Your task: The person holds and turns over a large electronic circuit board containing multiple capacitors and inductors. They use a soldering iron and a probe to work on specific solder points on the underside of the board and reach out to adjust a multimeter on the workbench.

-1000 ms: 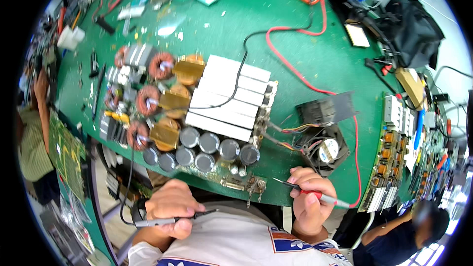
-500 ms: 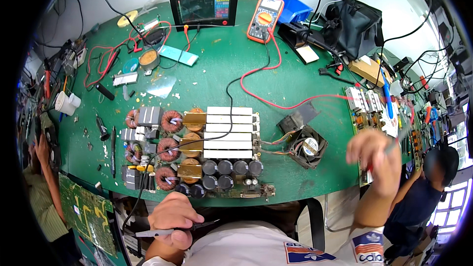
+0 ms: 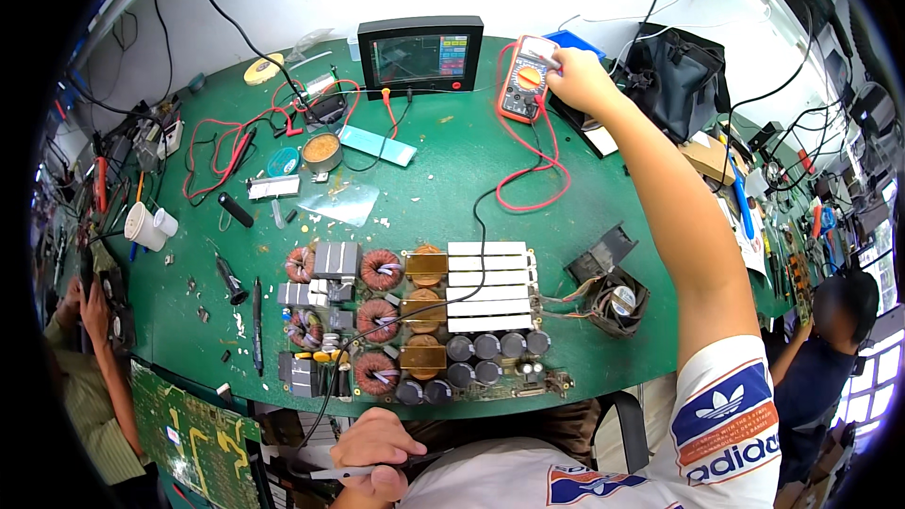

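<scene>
My left hand [image 3: 377, 448] is closed round a slim grey test probe [image 3: 341, 474] near my lap, below the table's front edge. A black lead [image 3: 483, 226] runs from it across the circuit board to the multimeter. Far forward, my right hand [image 3: 577, 80] is at the upper right of the orange multimeter [image 3: 528, 80], fingers bent together. A slim grey tool pokes out of them over the meter's face; its kind is partly hidden. Between my arms lies a large circuit board [image 3: 551, 382] with copper coils [image 3: 380, 270], white heat sinks [image 3: 485, 309] and black capacitors [image 3: 486, 346].
A wired fan [image 3: 617, 302] sits right of the board. A black-framed screen [image 3: 421, 55] stands at the back. Red leads [image 3: 537, 207], a round tin [image 3: 321, 153] and a blue strip [image 3: 377, 144] lie about the green table [image 3: 443, 179]. Two other people work at either side.
My right hand has gone from the right side of the table forward to the multimeter, and the red lead now lies in a loop. My left hand still holds the probe; the view has shifted.
</scene>
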{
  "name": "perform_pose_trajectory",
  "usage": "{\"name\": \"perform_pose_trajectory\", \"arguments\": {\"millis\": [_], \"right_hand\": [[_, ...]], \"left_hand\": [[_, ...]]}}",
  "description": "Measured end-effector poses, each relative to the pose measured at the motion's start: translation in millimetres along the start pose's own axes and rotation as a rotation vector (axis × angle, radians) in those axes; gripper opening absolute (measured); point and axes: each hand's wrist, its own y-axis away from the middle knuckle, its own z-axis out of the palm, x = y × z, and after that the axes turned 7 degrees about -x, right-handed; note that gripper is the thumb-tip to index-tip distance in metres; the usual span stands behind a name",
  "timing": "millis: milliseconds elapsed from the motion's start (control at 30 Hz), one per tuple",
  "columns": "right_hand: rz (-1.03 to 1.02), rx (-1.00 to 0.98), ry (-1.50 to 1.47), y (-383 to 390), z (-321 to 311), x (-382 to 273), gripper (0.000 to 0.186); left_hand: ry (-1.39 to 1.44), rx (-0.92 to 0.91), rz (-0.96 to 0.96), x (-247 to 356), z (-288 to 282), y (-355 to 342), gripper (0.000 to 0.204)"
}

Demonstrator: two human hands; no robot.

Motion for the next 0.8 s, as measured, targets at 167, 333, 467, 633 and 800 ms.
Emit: {"name": "perform_pose_trajectory", "arguments": {"millis": [167,333,467,633,800], "right_hand": [[0.358,-0.274,-1.207,18.9,-26.1,-3.3,0.02],[-0.097,-0.42,-1.554,138.6,-74.4,-81.3,0.026],[-0.173,-0.311,-1.729,248.2,-68.1,-111.9,0.034],[-0.055,0.038,-1.431,341.4,-42.0,-115.7,0.048],[0.052,0.264,-1.352,360.6,-8.3,-108.1,0.038]], "left_hand": [[0.149,-0.014,-0.072,-9.7,-1.8,1.9,0.037],[0.441,-0.025,-0.28,1.6,8.3,-0.5,0.029],[0.37,-0.192,-0.355,-1.0,16.8,2.1,0.023],[0.289,-0.252,-0.345,-3.6,38.1,-1.2,0.023],[0.237,-0.317,-0.319,-11.5,54.7,-3.2,0.022]]}}
